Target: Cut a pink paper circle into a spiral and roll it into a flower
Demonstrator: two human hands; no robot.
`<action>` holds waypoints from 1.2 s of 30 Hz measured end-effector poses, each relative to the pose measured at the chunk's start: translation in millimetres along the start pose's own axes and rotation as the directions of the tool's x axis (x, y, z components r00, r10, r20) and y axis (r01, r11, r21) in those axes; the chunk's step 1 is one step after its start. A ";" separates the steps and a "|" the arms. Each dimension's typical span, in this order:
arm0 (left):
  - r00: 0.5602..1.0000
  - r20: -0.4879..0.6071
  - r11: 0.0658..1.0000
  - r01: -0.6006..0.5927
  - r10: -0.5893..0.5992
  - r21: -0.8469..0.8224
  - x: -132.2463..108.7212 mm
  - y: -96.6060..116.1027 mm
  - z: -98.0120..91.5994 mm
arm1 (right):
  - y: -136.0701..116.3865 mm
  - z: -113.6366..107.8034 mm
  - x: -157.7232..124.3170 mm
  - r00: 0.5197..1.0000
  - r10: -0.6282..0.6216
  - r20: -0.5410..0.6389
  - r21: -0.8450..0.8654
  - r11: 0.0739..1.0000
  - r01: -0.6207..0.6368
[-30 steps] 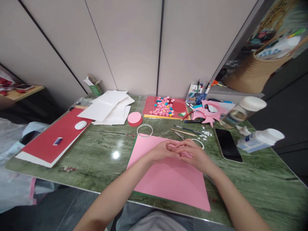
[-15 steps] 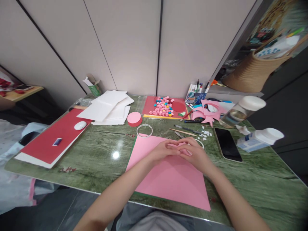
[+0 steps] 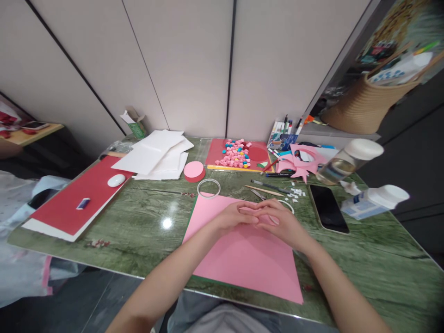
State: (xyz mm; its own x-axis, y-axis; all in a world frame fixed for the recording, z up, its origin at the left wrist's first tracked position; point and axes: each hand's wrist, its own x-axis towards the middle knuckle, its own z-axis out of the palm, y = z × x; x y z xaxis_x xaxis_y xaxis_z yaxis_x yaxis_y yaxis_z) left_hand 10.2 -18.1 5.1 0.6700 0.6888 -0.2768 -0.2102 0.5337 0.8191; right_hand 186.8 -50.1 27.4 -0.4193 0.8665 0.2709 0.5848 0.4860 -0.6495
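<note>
My left hand [image 3: 236, 217] and my right hand [image 3: 279, 222] meet above a large pink sheet of paper [image 3: 243, 263], their fingertips touching. The fingers are loosely curved with gaps between them, and no object shows in either hand. Green edges stick out from under the pink sheet. A silvery ring [image 3: 208, 188] lies across its upper left corner. Just beyond the fingers are scissors [image 3: 257, 194], partly hidden, and a pointed wooden stick [image 3: 265, 190]. A white ring [image 3: 288, 206] is partly covered by my right hand.
Farther back are pink and red discs [image 3: 194, 171], white sheets [image 3: 156, 152], and small pink balls [image 3: 237, 155] on red paper. On the right stand a phone [image 3: 329, 208] lying flat, a clear bottle [image 3: 342, 164] and a white bottle [image 3: 371, 202]. Red paper [image 3: 69, 203] lies left.
Both hands stay together over the pink paper; the fingers have shifted only very slightly. Everything else on the table is where it was.
</note>
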 end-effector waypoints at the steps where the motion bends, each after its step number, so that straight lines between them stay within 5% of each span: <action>1: 1.000 0.015 1.000 0.005 -0.005 0.020 -0.1 1.1 -1.0 | -0.3 -0.9 -0.1 1.000 0.008 0.017 0.013 1.000 -0.008; 6: 0.995 0.100 0.994 -0.006 -0.006 0.112 -2.8 5.6 -1.8 | -1.5 -2.4 -0.3 0.996 0.001 0.092 0.044 0.999 -0.005; 11: 0.998 0.023 0.977 -0.060 0.056 0.203 -0.7 1.7 -1.4 | -0.2 0.8 0.8 0.997 -0.046 0.066 -0.019 0.999 0.048; 23: 0.998 -0.007 0.997 -0.055 0.056 0.047 3.1 -3.8 -1.9 | 0.6 1.9 -0.2 0.999 -0.030 -0.010 -0.054 0.998 0.030; 36: 0.996 0.086 0.984 -0.019 0.004 0.175 -0.3 2.6 -4.7 | -3.1 -3.4 0.3 0.991 -0.005 0.137 -0.006 1.000 0.006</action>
State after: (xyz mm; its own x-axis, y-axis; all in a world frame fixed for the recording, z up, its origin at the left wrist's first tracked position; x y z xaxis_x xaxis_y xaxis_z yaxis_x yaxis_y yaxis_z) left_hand 6.1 -14.7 5.0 0.7281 0.6461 -0.2290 -0.0954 0.4263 0.8995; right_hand 187.2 -51.0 31.9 -0.5130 0.8405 0.1741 0.5869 0.4915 -0.6434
